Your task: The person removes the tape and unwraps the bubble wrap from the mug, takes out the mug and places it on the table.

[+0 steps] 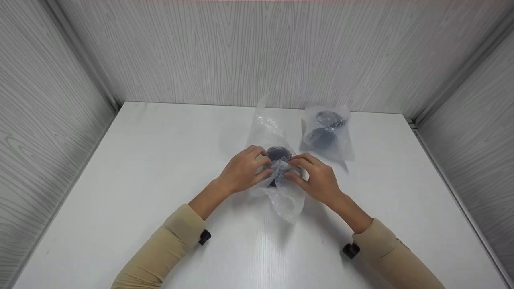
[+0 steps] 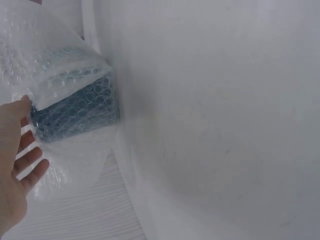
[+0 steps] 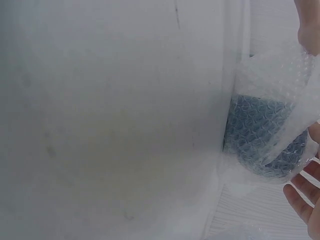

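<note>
A dark blue cylindrical object (image 2: 80, 105), its exact kind hidden by the wrapping, stands in clear bubble wrap (image 1: 284, 200) near the middle of the table. From the left, my left hand (image 1: 245, 168) pinches the wrap with thumb and fingertips close to the object's top. My right hand (image 1: 319, 178) grips the film from the opposite side, its fingertips almost meeting the left ones. One tall corner of the wrap sticks up behind the object, and another flap hangs toward me. In the right wrist view, bubble wrap covers the blue cylinder (image 3: 260, 125) and hides part of the fingers.
Behind and to the right lies another bubble-wrapped bundle (image 1: 327, 134) with two dark round shapes inside. The white table (image 1: 160, 152) is enclosed by grey wood-grain panels (image 1: 225, 52) at the back and sides.
</note>
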`<state>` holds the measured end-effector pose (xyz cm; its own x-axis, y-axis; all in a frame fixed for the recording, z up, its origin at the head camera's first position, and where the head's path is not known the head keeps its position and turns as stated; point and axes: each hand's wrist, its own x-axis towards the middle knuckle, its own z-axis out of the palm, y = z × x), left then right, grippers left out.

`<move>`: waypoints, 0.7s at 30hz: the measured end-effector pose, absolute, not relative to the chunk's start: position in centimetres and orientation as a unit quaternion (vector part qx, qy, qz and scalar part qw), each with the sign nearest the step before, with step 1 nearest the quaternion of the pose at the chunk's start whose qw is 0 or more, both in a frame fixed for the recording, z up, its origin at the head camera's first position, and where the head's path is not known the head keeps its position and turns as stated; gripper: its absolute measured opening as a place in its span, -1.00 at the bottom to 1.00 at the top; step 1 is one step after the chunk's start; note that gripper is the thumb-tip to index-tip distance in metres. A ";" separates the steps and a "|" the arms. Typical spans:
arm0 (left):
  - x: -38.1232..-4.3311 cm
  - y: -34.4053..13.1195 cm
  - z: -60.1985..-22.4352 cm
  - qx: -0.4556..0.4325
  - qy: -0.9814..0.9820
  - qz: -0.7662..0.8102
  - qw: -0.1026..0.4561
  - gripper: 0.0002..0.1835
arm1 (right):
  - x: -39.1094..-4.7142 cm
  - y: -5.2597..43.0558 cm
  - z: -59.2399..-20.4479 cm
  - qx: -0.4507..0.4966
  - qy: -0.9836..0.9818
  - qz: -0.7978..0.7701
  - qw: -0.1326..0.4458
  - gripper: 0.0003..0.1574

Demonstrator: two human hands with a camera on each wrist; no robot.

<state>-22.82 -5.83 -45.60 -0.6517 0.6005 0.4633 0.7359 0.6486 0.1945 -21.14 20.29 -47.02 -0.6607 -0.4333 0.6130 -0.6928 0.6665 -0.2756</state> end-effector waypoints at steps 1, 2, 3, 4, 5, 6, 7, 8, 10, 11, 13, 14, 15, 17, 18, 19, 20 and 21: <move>-22.8 -5.8 -45.6 -0.375 -0.889 -0.185 0.184 -0.75 | -21.1 20.3 -47.0 0.322 -0.876 0.252 0.258 -0.62; -22.8 -5.7 -45.6 -0.376 -0.889 -0.183 0.186 -0.75 | -21.1 20.3 -47.0 0.322 -0.875 0.252 0.259 -0.63; -22.8 -5.7 -45.6 -0.376 -0.889 -0.181 0.189 -0.76 | -21.1 20.3 -47.0 0.323 -0.875 0.252 0.260 -0.62; -22.8 -5.7 -45.6 -0.377 -0.888 -0.178 0.193 -0.76 | -21.2 20.3 -47.0 0.323 -0.874 0.251 0.262 -0.62; -22.9 -5.6 -45.7 -0.378 -0.888 -0.174 0.197 -0.77 | -21.2 20.3 -47.0 0.324 -0.873 0.251 0.264 -0.63; -22.9 -5.6 -45.7 -0.379 -0.887 -0.170 0.202 -0.78 | -21.2 20.3 -47.0 0.324 -0.873 0.252 0.265 -0.63; -22.9 -5.6 -45.7 -0.380 -0.886 -0.167 0.207 -0.79 | -21.2 20.3 -47.0 0.325 -0.872 0.253 0.266 -0.63; -22.9 -5.5 -45.8 -0.381 -0.885 -0.163 0.212 -0.79 | -21.2 20.3 -47.0 0.326 -0.871 0.254 0.267 -0.64; -23.0 -5.5 -45.8 -0.382 -0.884 -0.156 0.220 -0.80 | -21.2 20.3 -47.0 0.326 -0.871 0.254 0.267 -0.64; -23.0 -5.5 -45.8 -0.382 -0.883 -0.154 0.224 -0.80 | -21.2 20.3 -47.0 0.326 -0.870 0.256 0.266 -0.64; -23.0 -5.5 -45.8 -0.385 -0.881 -0.152 0.229 -0.82 | -21.2 20.3 -47.1 0.327 -0.870 0.257 0.264 -0.63; -22.9 -5.5 -45.8 -0.386 -0.880 -0.153 0.231 -0.82 | -21.2 20.3 -47.1 0.327 -0.870 0.258 0.263 -0.63; -22.9 -5.5 -45.7 -0.387 -0.879 -0.154 0.232 -0.83 | -21.3 20.3 -47.1 0.328 -0.870 0.259 0.262 -0.63; -22.9 -5.4 -45.6 -0.389 -0.878 -0.156 0.233 -0.84 | -21.3 20.4 -47.1 0.329 -0.869 0.261 0.262 -0.63; -22.8 -5.4 -45.6 -0.389 -0.878 -0.156 0.232 -0.84 | -21.3 20.4 -47.2 0.330 -0.868 0.261 0.263 -0.62; -22.8 -5.4 -45.5 -0.389 -0.878 -0.156 0.231 -0.84 | -21.3 20.4 -47.2 0.330 -0.868 0.261 0.263 -0.63; -22.8 -5.4 -45.5 -0.389 -0.879 -0.155 0.230 -0.84 | -21.3 20.4 -47.2 0.329 -0.868 0.261 0.264 -0.63; -22.8 -5.4 -45.5 -0.389 -0.879 -0.154 0.230 -0.84 | -21.3 20.4 -47.2 0.329 -0.868 0.261 0.265 -0.63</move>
<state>-22.83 -5.42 -45.49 -0.5925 0.6127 0.5231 0.7537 0.6508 0.0915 -21.28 20.39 -47.17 -0.6425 -0.4334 0.6319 -0.7101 0.6467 -0.2784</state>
